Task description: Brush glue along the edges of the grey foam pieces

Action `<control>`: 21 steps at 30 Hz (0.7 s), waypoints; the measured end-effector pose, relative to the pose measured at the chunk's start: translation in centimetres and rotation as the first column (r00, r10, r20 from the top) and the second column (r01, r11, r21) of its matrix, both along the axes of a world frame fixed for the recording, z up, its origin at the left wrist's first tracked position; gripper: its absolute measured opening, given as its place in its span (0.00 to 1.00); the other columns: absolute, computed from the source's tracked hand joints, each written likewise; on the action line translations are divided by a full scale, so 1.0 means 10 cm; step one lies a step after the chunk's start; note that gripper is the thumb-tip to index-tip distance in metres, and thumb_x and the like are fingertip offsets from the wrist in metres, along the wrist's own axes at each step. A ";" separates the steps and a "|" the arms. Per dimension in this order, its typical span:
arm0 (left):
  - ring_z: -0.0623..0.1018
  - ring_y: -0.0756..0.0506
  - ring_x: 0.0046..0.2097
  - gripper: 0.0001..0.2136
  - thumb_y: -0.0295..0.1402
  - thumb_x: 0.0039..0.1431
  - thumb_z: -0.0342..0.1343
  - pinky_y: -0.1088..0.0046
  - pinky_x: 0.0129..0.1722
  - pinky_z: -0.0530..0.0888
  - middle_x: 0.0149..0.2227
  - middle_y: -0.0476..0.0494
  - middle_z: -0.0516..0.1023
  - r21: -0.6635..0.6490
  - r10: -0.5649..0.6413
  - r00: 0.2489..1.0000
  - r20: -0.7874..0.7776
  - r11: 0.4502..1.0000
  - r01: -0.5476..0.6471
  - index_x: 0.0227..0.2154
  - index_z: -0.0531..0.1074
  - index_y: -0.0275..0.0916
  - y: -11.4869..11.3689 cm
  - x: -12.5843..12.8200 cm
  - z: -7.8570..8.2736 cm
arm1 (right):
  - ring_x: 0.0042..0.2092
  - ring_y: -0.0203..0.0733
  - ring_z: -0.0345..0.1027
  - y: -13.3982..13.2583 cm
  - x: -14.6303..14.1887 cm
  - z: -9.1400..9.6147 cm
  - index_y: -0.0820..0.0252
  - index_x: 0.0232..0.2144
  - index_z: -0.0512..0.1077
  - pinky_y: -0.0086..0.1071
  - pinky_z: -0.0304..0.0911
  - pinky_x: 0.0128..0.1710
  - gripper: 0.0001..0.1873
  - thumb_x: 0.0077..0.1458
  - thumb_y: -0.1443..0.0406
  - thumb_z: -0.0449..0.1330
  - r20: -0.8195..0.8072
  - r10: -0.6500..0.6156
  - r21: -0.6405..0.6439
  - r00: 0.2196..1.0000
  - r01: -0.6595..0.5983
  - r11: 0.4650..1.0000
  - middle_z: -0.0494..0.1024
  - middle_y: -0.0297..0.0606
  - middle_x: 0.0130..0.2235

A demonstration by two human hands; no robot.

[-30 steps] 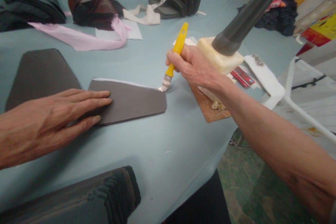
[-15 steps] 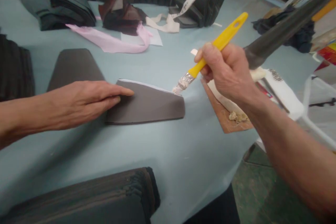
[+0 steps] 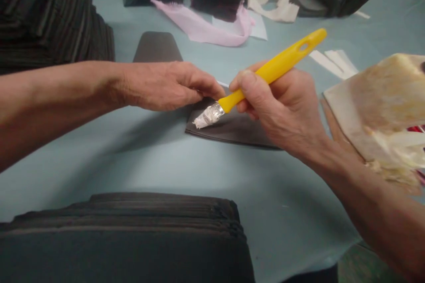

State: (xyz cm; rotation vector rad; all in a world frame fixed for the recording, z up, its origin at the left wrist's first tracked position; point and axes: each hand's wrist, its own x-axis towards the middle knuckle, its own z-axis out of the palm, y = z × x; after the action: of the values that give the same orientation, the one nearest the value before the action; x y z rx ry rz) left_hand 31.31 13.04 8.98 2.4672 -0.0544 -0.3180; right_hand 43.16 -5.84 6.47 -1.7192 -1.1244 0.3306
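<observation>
The right hand (image 3: 288, 106) has its grip closed on the yellow brush (image 3: 282, 63), with the thumb on top of the handle. From the thumb, the handle pokes out toward 2 o'clock and the bristles, messy with white stuff, point to 8 o'clock. The dark piece (image 3: 237, 130) lies flat on the worktop (image 3: 149, 168), at 8 o'clock from the right hand. It is under the brush, and the right hand hides its right end. The bristles are over its left part, but I can't tell if they touch it. The left hand (image 3: 166, 88) is at 9 o'clock from the right hand, palm down, its fingers close together at the piece's left part. I can't tell if that grip has hold of anything, because the finger ends are partly hidden. From the dark piece, a big stack (image 3: 133, 256) sits between 7 and 8 o'clock, and another piece (image 3: 157, 46) between 10 and 11. A pink strip (image 3: 206, 31) lies at 11 o'clock, and a stained pale block (image 3: 388, 97) is near 3 o'clock.
</observation>
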 end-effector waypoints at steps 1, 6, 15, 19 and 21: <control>0.81 0.49 0.54 0.30 0.39 0.63 0.37 0.68 0.64 0.74 0.53 0.54 0.85 0.007 0.000 1.000 0.005 1.000 0.000 0.59 0.75 0.35 0.01 0.00 0.00 | 0.27 0.36 0.68 0.02 -0.01 -0.02 0.53 0.31 0.78 0.32 0.67 0.29 0.14 0.70 0.57 0.63 0.012 -0.001 0.006 1.000 0.001 1.000 0.74 0.31 0.26; 0.82 0.45 0.49 0.26 0.43 0.65 0.39 0.69 0.58 0.78 0.43 0.53 0.85 0.046 0.026 1.000 0.007 0.999 -0.027 0.46 0.80 0.34 0.12 0.03 -0.06 | 0.28 0.41 0.69 0.08 -0.05 -0.07 0.50 0.33 0.79 0.38 0.69 0.32 0.19 0.70 0.47 0.62 0.022 0.045 0.005 0.999 -0.045 0.999 0.75 0.34 0.27; 0.83 0.42 0.47 0.18 0.40 0.65 0.45 0.71 0.55 0.78 0.36 0.53 0.83 0.043 -0.037 0.997 0.060 0.998 0.035 0.30 0.77 0.39 0.16 0.09 -0.09 | 0.34 0.43 0.71 0.17 -0.04 0.02 0.51 0.28 0.73 0.37 0.67 0.39 0.17 0.70 0.55 0.61 0.152 0.155 -0.105 0.976 -0.140 0.985 0.77 0.36 0.30; 0.83 0.42 0.49 0.22 0.42 0.66 0.41 0.65 0.58 0.79 0.41 0.56 0.83 0.084 -0.018 1.000 0.015 0.996 0.017 0.38 0.79 0.37 0.15 0.09 -0.10 | 0.33 0.43 0.70 0.15 0.03 0.09 0.53 0.25 0.70 0.38 0.62 0.34 0.19 0.69 0.55 0.59 0.210 0.215 -0.138 0.954 -0.189 0.972 0.76 0.36 0.30; 0.83 0.44 0.44 0.22 0.43 0.65 0.41 0.65 0.56 0.79 0.37 0.57 0.82 0.130 -0.015 1.000 0.023 0.991 0.012 0.40 0.80 0.38 0.13 0.10 -0.12 | 0.32 0.42 0.69 0.13 0.06 0.09 0.54 0.25 0.71 0.37 0.61 0.33 0.19 0.68 0.56 0.58 0.251 0.244 -0.126 0.937 -0.219 0.968 0.76 0.36 0.29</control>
State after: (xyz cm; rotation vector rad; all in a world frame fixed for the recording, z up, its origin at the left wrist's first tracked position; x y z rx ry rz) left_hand 32.29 14.36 7.77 2.6008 -0.0628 -0.3064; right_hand 43.80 -4.52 7.40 -1.7534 -1.5364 0.3099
